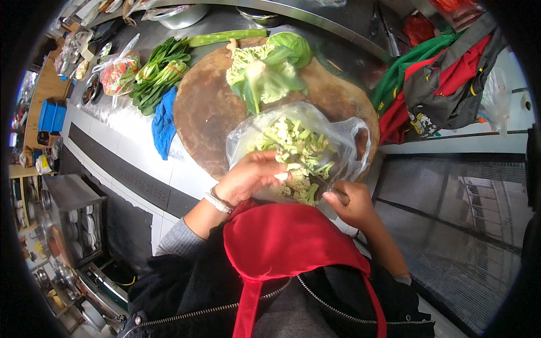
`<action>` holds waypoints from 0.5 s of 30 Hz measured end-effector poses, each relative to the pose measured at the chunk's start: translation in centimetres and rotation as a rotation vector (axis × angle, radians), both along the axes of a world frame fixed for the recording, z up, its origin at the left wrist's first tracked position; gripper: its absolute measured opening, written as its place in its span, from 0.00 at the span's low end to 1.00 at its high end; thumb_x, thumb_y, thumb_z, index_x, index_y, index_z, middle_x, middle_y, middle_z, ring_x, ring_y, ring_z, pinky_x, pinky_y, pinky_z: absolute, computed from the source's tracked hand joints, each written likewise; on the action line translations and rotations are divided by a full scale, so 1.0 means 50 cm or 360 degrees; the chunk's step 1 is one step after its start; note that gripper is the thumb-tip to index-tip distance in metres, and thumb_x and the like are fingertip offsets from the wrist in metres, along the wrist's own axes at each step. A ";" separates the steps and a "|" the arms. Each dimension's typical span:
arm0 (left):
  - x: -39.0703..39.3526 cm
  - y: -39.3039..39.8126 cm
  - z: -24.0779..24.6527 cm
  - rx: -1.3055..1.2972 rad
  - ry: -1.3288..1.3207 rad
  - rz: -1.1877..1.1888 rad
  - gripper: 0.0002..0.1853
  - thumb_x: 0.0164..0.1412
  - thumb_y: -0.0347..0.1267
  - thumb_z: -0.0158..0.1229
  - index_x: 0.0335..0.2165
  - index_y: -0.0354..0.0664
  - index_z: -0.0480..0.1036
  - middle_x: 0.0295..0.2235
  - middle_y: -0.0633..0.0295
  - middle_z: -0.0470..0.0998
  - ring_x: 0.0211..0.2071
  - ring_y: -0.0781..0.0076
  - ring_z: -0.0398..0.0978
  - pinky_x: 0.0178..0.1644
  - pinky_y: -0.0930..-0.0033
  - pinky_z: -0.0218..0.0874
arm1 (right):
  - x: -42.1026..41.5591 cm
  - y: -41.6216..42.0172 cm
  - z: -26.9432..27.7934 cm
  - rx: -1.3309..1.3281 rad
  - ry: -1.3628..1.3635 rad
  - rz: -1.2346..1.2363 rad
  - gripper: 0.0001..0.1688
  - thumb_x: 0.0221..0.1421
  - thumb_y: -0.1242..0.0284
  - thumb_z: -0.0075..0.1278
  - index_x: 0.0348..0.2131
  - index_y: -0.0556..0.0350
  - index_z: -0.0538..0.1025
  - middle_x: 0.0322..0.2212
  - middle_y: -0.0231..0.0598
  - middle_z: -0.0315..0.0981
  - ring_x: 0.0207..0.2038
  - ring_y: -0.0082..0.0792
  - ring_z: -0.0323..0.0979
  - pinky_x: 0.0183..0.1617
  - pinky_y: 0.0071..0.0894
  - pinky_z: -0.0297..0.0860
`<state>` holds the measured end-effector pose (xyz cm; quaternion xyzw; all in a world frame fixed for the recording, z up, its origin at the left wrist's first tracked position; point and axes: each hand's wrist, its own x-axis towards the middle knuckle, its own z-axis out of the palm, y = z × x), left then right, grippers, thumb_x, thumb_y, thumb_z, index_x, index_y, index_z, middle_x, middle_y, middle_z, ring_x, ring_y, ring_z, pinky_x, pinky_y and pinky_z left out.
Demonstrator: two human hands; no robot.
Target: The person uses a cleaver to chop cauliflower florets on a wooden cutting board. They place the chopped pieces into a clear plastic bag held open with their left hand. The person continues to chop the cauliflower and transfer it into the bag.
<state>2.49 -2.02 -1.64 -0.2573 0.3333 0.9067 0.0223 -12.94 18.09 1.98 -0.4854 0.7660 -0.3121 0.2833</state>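
Observation:
My left hand (249,175) pinches a small cauliflower floret (284,167) between thumb and fingers. In my right hand (355,207) is the handle of a knife (340,197). Its thin, partly blurred blade seems to reach up and left past the floret. Below both hands, a clear plastic bag (359,126) lies open on a round wooden chopping block (203,110), with many cut cauliflower florets (296,133) inside. Beyond the bag, a large piece of cauliflower (264,72) rests stem up with green leaves attached. A round green cabbage (296,44) sits behind it.
Left of the block are a blue cloth (165,122), bundled leafy greens (162,76) and a tied bag of red and green vegetables (118,72). A long green stalk (228,37) lies behind. Grey, red and green fabric (439,80) hangs at the right.

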 end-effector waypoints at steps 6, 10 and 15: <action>-0.023 0.000 0.025 -0.1123 -0.0109 -0.0092 0.37 0.54 0.24 0.54 0.57 0.37 0.44 0.46 0.56 0.60 0.35 0.73 0.71 0.33 0.76 0.65 | -0.004 0.027 0.004 -0.0011 0.0023 -0.0327 0.18 0.48 0.64 0.51 0.19 0.61 0.68 0.12 0.44 0.61 0.14 0.37 0.60 0.20 0.33 0.57; -0.037 0.025 0.021 -0.1638 0.0185 0.0158 0.32 0.50 0.20 0.55 0.53 0.40 0.56 0.44 0.56 0.62 0.37 0.69 0.69 0.34 0.74 0.65 | 0.004 0.072 -0.007 -0.0104 0.0040 -0.0561 0.20 0.48 0.65 0.51 0.16 0.61 0.64 0.10 0.41 0.56 0.14 0.32 0.54 0.19 0.32 0.53; -0.042 0.053 -0.001 -0.2861 0.0638 -0.0230 0.15 0.43 0.19 0.54 0.35 0.37 0.70 0.34 0.58 0.67 0.34 0.65 0.69 0.32 0.74 0.65 | 0.025 0.122 -0.022 -0.0060 -0.0032 -0.0734 0.19 0.48 0.65 0.51 0.16 0.60 0.64 0.11 0.39 0.57 0.14 0.29 0.54 0.19 0.32 0.53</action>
